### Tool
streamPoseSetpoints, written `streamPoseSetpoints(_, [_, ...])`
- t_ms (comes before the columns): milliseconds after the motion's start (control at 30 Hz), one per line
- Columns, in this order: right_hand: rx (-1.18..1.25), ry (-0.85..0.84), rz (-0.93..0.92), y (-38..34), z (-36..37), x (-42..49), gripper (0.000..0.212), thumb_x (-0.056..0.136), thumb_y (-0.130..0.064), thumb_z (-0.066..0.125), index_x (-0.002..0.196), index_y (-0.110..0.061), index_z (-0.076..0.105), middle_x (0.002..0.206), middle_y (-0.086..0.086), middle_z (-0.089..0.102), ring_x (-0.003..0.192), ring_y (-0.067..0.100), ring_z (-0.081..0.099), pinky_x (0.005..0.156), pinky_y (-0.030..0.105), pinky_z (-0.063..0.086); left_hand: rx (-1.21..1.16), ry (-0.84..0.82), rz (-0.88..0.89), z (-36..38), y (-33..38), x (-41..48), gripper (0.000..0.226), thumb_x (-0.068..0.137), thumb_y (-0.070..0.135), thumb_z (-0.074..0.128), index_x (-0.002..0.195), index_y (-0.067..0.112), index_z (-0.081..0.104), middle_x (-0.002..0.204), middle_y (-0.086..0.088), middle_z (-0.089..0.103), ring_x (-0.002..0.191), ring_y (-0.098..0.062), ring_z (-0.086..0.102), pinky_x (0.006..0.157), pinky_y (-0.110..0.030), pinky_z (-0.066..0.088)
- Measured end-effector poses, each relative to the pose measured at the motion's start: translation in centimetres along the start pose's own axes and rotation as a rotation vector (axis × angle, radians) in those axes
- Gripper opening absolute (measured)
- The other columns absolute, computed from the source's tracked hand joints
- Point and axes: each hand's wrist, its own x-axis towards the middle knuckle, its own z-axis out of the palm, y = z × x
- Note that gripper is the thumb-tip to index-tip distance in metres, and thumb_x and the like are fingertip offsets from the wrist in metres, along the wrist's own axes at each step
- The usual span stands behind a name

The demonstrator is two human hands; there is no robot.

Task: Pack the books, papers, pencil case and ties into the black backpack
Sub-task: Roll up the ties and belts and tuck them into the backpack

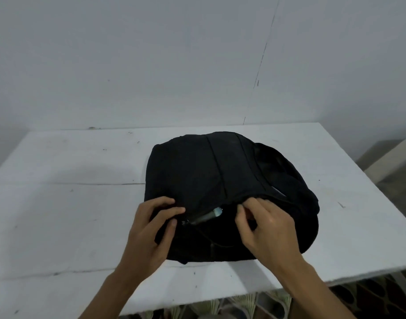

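Inside of black backpack (220, 171) lost in darkness; contents not discernible. Grey object (206, 216) at opening half buried in fabric, kind not determinable. Right hand (266, 226): fingertips curled at opening's edge, zip pull or cloth not distinguishable. Left hand (151, 229): palm side concealed against fabric. Forearms (317, 293) cut by bottom edge. Table (59, 203) cropped at left. Clutter (220, 305) below table blurred, not identifiable.

bare table (66, 203) left, backpack (220, 180) centre
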Motion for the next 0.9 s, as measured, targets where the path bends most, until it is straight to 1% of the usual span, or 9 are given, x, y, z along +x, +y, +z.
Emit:
streamPoseSetpoints(67, [0.053, -0.008, -0.128, -2.2, -0.2, -0.5, 0.032, 0.095, -0.022, 0.059, 0.065, -0.014, 0.054, 0.057, -0.004, 0.047, 0.05, 0.013, 0.042, 0.042, 0.029, 0.038, -0.016, -0.002, -0.009, -0.2, 0.0, -0.2, 0.025, 0.093, 0.018, 0.054, 0.112, 0.012, 0.068, 0.12, 0.001, 0.057, 0.118, -0.013, 0.051, 0.101, -0.024, 0.04])
streamPoseSetpoints(133, [0.07, -0.112, -0.207, -4.0, 1.0, -0.9, 0.036, 0.096, -0.032, 0.059, 0.064, -0.016, 0.05, 0.055, -0.005, 0.046, 0.047, 0.012, 0.042, 0.039, 0.03, 0.036, -0.033, -0.022, -0.012, -0.5, 0.0, -0.2, 0.024, 0.092, 0.019, 0.055, 0.112, 0.012, 0.067, 0.118, 0.002, 0.059, 0.116, -0.013, 0.055, 0.099, -0.024, 0.043])
streamPoseSetpoints(233, [-0.036, -0.24, -0.162, -5.9, 3.4, -0.8, 0.044, 0.09, -0.056, 0.055, 0.064, -0.021, 0.051, 0.051, -0.007, 0.052, 0.042, 0.012, 0.05, 0.036, 0.026, 0.031, -0.061, -0.057, -0.018, -1.0, -0.3, 0.1, 0.021, 0.091, 0.02, 0.059, 0.11, 0.015, 0.068, 0.115, 0.005, 0.064, 0.112, -0.01, 0.059, 0.097, -0.024, 0.047])
streamPoseSetpoints(300, [-0.111, -0.265, -0.122, -6.7, 4.7, -0.5, 0.045, 0.083, -0.061, 0.06, 0.063, -0.022, 0.053, 0.049, -0.008, 0.054, 0.041, 0.012, 0.053, 0.038, 0.023, 0.027, -0.081, -0.063, -0.03, -1.2, -0.5, 0.2, 0.02, 0.091, 0.019, 0.059, 0.108, 0.016, 0.069, 0.112, 0.007, 0.066, 0.109, -0.008, 0.061, 0.095, -0.023, 0.049])
streamPoseSetpoints(400, [-0.168, -0.227, -0.113, -7.1, 6.0, -0.4, 0.039, 0.074, -0.046, 0.08, 0.062, -0.02, 0.054, 0.05, -0.005, 0.055, 0.041, 0.014, 0.054, 0.037, 0.022, 0.027, -0.102, -0.059, -0.039, -1.4, -0.6, 0.3, 0.019, 0.092, 0.017, 0.057, 0.105, 0.014, 0.071, 0.108, 0.007, 0.068, 0.105, -0.008, 0.063, 0.092, -0.025, 0.051])
streamPoseSetpoints(467, [-0.175, -0.215, -0.109, -6.9, 6.5, -0.6, 0.033, 0.074, -0.034, 0.083, 0.064, -0.019, 0.055, 0.052, -0.004, 0.056, 0.044, 0.014, 0.054, 0.037, 0.023, 0.029, -0.107, -0.058, -0.039, -1.5, -0.7, 0.2, 0.019, 0.092, 0.015, 0.057, 0.104, 0.013, 0.071, 0.107, 0.007, 0.068, 0.104, -0.009, 0.063, 0.092, -0.026, 0.052])
streamPoseSetpoints(567, [-0.124, -0.202, -0.107, -6.5, 6.4, -1.0, 0.024, 0.084, -0.027, 0.069, 0.069, -0.019, 0.053, 0.057, -0.005, 0.055, 0.047, 0.013, 0.053, 0.04, 0.024, 0.029, -0.057, -0.095, -0.027, -1.3, -0.7, -0.1, 0.022, 0.09, 0.02, 0.06, 0.11, 0.015, 0.068, 0.114, 0.008, 0.064, 0.11, -0.008, 0.06, 0.096, -0.025, 0.048])
streamPoseSetpoints(700, [0.033, -0.295, -0.124, -5.9, 4.9, -1.0, 0.025, 0.098, -0.032, 0.045, 0.076, -0.021, 0.049, 0.063, -0.009, 0.054, 0.048, 0.01, 0.049, 0.042, 0.022, 0.031, 0.12, -0.128, 0.058, -0.7, -1.3, -0.9, 0.032, 0.087, 0.029, 0.065, 0.115, 0.013, 0.066, 0.119, 0.0, 0.059, 0.111, -0.012, 0.056, 0.098, -0.023, 0.045])
streamPoseSetpoints(900, [-0.045, -0.364, -0.219, -3.6, 2.4, -1.4, 0.028, 0.099, -0.034, 0.046, 0.074, -0.022, 0.049, 0.06, -0.009, 0.05, 0.044, 0.011, 0.045, 0.039, 0.025, 0.028, 0.277, -0.042, 0.222, 0.1, -2.3, -0.8, 0.023, 0.093, 0.021, 0.058, 0.099, 0.006, 0.074, 0.093, -0.007, 0.066, 0.083, -0.02, 0.061, 0.07, -0.03, 0.055])
